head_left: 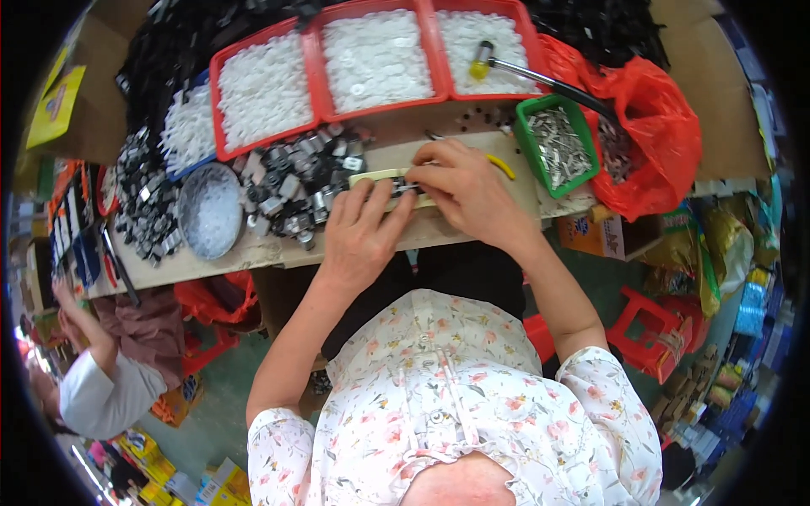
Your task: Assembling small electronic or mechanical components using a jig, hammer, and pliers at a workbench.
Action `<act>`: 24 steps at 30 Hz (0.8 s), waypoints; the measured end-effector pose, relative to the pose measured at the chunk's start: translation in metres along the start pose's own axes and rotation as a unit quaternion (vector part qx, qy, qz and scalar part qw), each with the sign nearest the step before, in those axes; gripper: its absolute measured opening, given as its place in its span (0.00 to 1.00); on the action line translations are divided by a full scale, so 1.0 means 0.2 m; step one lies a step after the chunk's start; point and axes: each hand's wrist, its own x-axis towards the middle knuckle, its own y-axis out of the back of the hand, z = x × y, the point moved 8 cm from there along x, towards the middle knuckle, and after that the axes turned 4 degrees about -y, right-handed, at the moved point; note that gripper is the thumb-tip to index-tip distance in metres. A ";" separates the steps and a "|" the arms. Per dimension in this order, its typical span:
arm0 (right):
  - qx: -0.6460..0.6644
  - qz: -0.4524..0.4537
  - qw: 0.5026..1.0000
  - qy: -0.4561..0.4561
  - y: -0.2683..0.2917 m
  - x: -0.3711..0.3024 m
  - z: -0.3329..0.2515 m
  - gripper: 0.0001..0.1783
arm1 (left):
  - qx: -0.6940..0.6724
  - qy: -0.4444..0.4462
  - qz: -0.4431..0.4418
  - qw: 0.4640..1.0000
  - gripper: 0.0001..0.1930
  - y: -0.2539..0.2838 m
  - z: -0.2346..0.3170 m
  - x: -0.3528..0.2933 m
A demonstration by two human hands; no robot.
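At the table's near edge, both my hands meet over a cream-coloured block (364,177). The fingers of my left hand (364,232) bend over its front side and hold it. A small dark metallic part (407,184) shows on the block, between the fingertips. My right hand (472,192) has its thumb and fingers pinched together on this part; the fingers hide most of it. A pile of silver and black metal pieces (291,190) lies just left of my left hand. Beside my right hand, a curved yellow tool handle (501,166) sticks out.
Red trays (319,63) of white plastic pieces line the back. Across the right one lies a hammer (540,78) with a yellow head. Right of my hands stand a green basket (520,143) of metal pins and a red bag (658,126). A grey bowl (209,211) sits left; another person's arm (97,337) shows.
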 end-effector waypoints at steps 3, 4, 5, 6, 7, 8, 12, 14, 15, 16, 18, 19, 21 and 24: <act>0.024 0.012 1.000 0.008 0.00 -0.02 0.00 0.15 | 0.018 -0.010 0.001 1.000 0.18 0.01 0.01 0.00; 0.040 0.020 0.999 0.017 0.00 -0.04 0.00 0.16 | 0.037 -0.015 0.007 0.999 0.18 0.01 0.01 0.00; 0.043 0.020 0.999 0.013 -0.01 -0.05 0.02 0.17 | 0.041 -0.018 0.007 0.999 0.19 -0.01 0.02 -0.01; 0.039 0.024 0.999 0.010 -0.01 -0.06 0.02 0.17 | 0.038 -0.024 0.008 0.999 0.19 -0.01 0.02 -0.01; 0.037 0.027 0.999 0.013 -0.01 -0.06 0.02 0.17 | 0.044 -0.025 0.006 0.999 0.19 -0.01 0.03 -0.02; 0.034 0.030 0.999 0.015 -0.01 -0.07 0.02 0.18 | 0.050 -0.026 0.004 0.998 0.19 -0.02 0.03 -0.02; 0.034 0.043 0.998 0.001 0.02 -0.09 0.03 0.17 | 0.059 -0.032 -0.006 0.998 0.19 -0.02 0.03 0.00; 0.020 0.075 0.997 -0.007 0.13 -0.13 0.04 0.15 | 0.058 -0.034 -0.008 0.998 0.19 -0.03 0.02 0.01; 0.031 0.101 0.994 -0.042 0.21 -0.15 0.07 0.14 | 0.060 -0.030 -0.012 0.998 0.19 -0.03 0.02 0.01; 0.043 0.127 0.988 -0.078 0.30 -0.19 0.11 0.12 | 0.060 -0.028 -0.011 0.998 0.19 -0.02 0.01 0.00; -0.047 0.193 0.972 -0.130 0.52 -0.27 0.21 0.10 | 0.049 -0.016 -0.006 0.999 0.18 -0.01 0.00 -0.01; -0.062 0.226 0.956 -0.176 0.62 -0.32 0.28 0.08 | 0.053 -0.010 -0.005 0.999 0.18 0.00 0.00 -0.02; -0.187 0.239 0.932 -0.201 0.80 -0.44 0.48 0.07 | 0.041 0.000 -0.003 0.999 0.19 0.02 0.01 -0.02; -0.279 0.111 0.889 -0.346 0.90 -0.63 0.83 0.11 | 0.013 0.001 0.006 1.000 0.19 0.01 0.01 -0.02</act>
